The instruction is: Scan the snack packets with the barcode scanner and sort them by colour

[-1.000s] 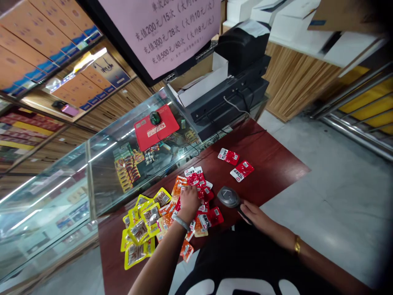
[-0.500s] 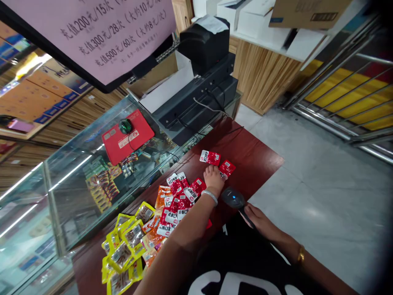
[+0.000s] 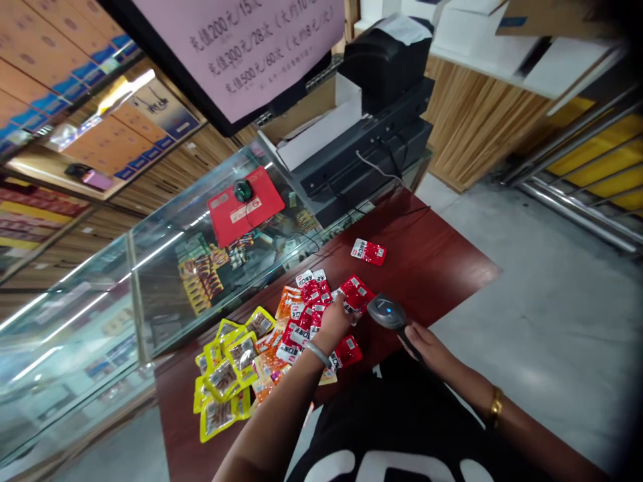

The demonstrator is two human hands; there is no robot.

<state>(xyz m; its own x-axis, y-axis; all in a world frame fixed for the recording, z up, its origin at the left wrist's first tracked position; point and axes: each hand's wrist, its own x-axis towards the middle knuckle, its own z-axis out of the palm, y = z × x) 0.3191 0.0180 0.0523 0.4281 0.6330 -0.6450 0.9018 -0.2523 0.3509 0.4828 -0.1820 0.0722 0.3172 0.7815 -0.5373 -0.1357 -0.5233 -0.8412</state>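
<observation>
My left hand [image 3: 336, 323], with a pale bangle on its wrist, is closed on the edge of a red snack packet [image 3: 358, 289] at the right side of the pile. More red-and-white packets [image 3: 289, 345] lie under and around this hand, and a single red packet [image 3: 369, 252] lies apart, farther back. My right hand [image 3: 426, 348], with a gold bracelet, is wrapped round the handle of a black barcode scanner [image 3: 386, 312]. A blue light glows on the scanner's head, which is close to the held packet.
Yellow snack packets [image 3: 244, 355] and orange ones [image 3: 268, 367] lie left on the dark red board [image 3: 432, 268]. Behind are a glass display counter [image 3: 165, 288], a red mat [image 3: 268, 201] with a mouse [image 3: 242, 191], an open white box [image 3: 321, 137] and a monitor with a pink sign [image 3: 241, 53].
My left hand has moved left and toward me, bringing the red packet from the right side to the pile. The scanner stays near it in my right hand. The camera view has turned left.
</observation>
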